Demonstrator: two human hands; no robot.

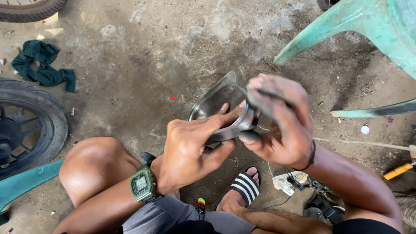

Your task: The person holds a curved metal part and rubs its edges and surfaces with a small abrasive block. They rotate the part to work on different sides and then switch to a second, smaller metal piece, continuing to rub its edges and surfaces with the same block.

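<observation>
Fingers (225, 123) gripping rubber tube (216, 102), dusty concrete floor (143, 56)

The scene is viewed by a single head-worn camera, aimed steeply downward from the seated person's own eye level, so that a stained grey concrete floor (143, 65) fills the background. The left hand (190, 149) and right hand (281, 121) are seen close up at the centre, with a bare knee (93, 167) directly beneath the lens. A black rubber wheel (30, 125) is cut off by the left edge and a teal plastic chair (368, 26) by the upper right corner; no second view is provided.
</observation>
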